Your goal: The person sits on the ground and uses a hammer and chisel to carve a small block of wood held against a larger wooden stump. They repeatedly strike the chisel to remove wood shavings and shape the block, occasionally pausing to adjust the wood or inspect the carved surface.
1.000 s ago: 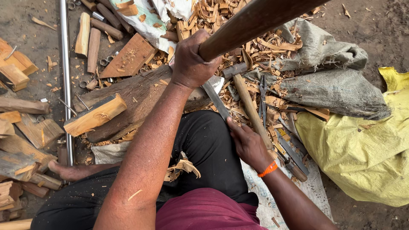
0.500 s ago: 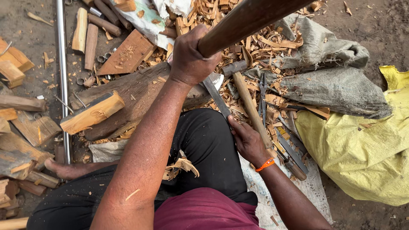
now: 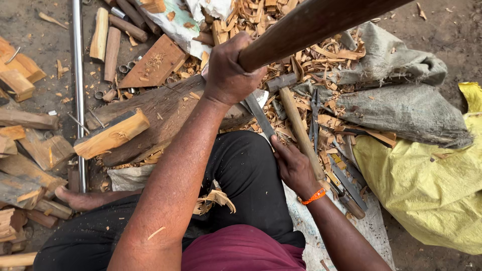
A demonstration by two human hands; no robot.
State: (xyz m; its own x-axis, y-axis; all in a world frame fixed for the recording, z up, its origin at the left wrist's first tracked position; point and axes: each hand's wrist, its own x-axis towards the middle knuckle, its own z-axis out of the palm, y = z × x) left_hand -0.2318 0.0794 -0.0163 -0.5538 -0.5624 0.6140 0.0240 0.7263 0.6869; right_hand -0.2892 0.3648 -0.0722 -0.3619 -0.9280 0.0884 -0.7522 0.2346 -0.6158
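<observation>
Left hand [image 3: 228, 70] clenched round dark wooden pole [image 3: 311, 25], pole slanting up past top edge. Right hand [image 3: 293, 168] closed on pale handle [image 3: 299, 130] of tool lying over shavings [image 3: 321, 65]; blade end hidden under left hand. One log [image 3: 160, 118] under pole, one split billet [image 3: 111, 134] beside it. One steel rod [image 3: 78, 75] at left. Two grey sacks [image 3: 401, 100], one yellow sheet [image 3: 427, 185] at right. Forearm blocks lap.

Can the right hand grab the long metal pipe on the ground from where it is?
Probably not easily. The right hand rests by the wooden handle on the person's right, while the metal pipe lies far over on the other side, past the leg and the big log.
</observation>
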